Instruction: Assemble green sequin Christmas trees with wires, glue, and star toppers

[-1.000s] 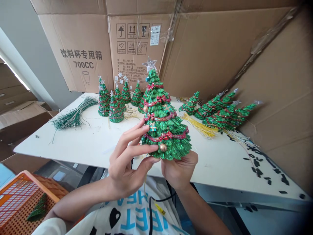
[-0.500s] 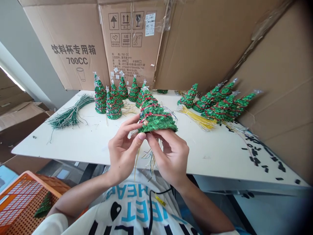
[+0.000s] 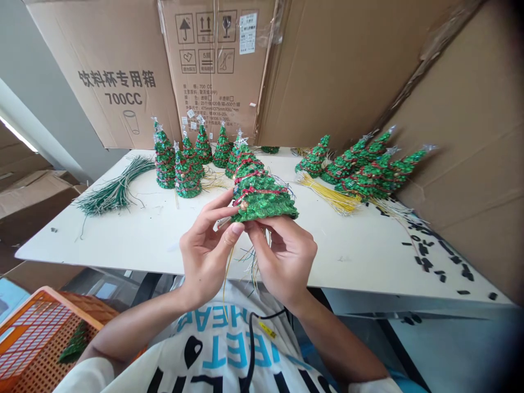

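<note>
Between my hands, above the table's near side, is a small green Christmas tree (image 3: 264,194) with red garland, beads and a clear star at its tip. Its top leans away from me and its base faces me. My left hand (image 3: 208,243) is closed on the left of the base, thumb at the lower edge and fingers along the side. Beneath the base, my right hand (image 3: 282,251) is closed too, its thumb and fingertips meeting near the left thumb. Thin wires (image 3: 252,262) hang down from under the tree. The tree's underside is hidden.
Several finished-looking trees (image 3: 188,174) stand at the back left; more (image 3: 368,169) lean at the right. Green wires (image 3: 114,188) and yellow wires (image 3: 329,194) lie in bundles on the white table (image 3: 135,240). Black bits (image 3: 426,262) scatter right. An orange basket (image 3: 53,295) sits lower left; cardboard boxes (image 3: 229,71) wall the back.
The view has shifted slightly, so the table and background sit a little further left and up. Both hands keep their grip on the tree, almost unmoved.
</note>
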The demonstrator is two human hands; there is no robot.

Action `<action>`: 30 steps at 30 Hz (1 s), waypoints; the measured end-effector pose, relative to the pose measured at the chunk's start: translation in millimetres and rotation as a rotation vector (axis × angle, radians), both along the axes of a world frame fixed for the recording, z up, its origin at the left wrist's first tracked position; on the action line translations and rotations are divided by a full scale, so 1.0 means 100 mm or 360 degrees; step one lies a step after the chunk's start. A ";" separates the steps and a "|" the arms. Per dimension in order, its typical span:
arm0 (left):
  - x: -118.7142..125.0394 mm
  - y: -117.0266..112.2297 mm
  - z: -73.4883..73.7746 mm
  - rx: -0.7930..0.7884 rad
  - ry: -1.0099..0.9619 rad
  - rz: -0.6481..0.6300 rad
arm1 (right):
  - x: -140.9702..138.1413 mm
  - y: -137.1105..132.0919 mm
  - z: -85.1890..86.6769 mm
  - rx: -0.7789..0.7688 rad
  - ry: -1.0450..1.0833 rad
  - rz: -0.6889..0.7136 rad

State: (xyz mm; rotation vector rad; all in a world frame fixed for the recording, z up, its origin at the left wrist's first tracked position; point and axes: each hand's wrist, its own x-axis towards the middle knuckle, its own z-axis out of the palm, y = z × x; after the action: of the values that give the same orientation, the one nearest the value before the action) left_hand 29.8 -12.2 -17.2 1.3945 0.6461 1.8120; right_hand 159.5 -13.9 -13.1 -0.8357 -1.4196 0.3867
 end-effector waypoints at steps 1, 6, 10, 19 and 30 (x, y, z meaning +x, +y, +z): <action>0.00 0.00 0.00 0.0014 0.0009 0.0010 | 0.00 0.00 0.00 0.0006 0.0012 0.0010; 0.00 -0.01 0.00 0.0114 0.0036 0.0042 | -0.01 -0.02 -0.01 0.0026 0.0059 0.0034; -0.01 -0.04 0.01 0.0132 0.0046 0.0043 | -0.02 -0.02 -0.01 0.0085 0.0076 0.0001; -0.02 -0.02 0.01 0.0017 0.0037 0.0034 | -0.01 0.00 0.01 -0.0025 0.0076 0.0042; -0.13 0.11 0.10 -0.0097 0.0203 0.0010 | 0.08 0.26 0.01 -0.0286 0.0698 0.0423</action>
State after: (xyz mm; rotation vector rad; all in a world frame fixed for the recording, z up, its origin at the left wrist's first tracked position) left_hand 17.1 -0.9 -7.7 1.4769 0.7659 1.7038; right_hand 167.8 11.9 -12.4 -0.6538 -1.0941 0.8570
